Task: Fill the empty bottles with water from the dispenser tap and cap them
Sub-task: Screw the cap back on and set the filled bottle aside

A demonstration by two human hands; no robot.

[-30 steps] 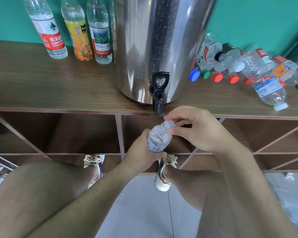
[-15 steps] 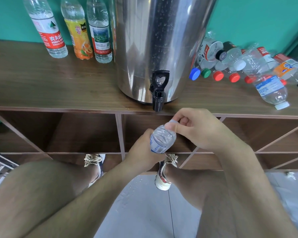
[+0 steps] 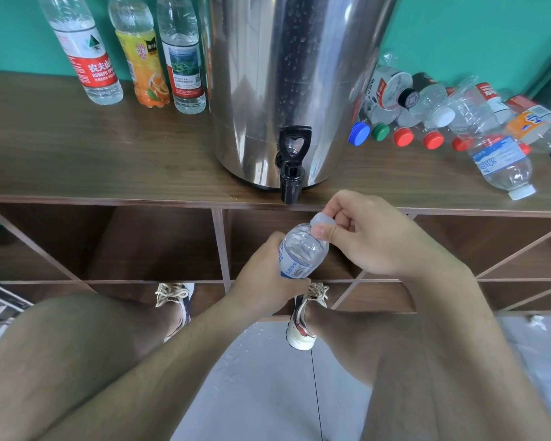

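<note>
Near the tabletop (image 3: 140, 154) edge, just below the dispenser tap (image 3: 291, 167), the left hand (image 3: 268, 281) grips a small tilted bottle (image 3: 303, 253) by its body to steady it. The right hand (image 3: 372, 237) pinches its pale cap (image 3: 322, 221) (twist direction unclear). Empty bottles (image 3: 465, 113) lie far right.

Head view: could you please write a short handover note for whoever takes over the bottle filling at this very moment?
Left hand grips the small bottle by its body, below the tap of the dispenser, a little to its right.
Right hand pinches the white cap on that bottle's neck; whether it is tight cannot be told.
Done: this bottle looks filled; three bottles stand left of the dispenser, tops out of frame.
Left: finish this cap, then fill and cap the pile of bottles lying right of the dispenser.
</note>
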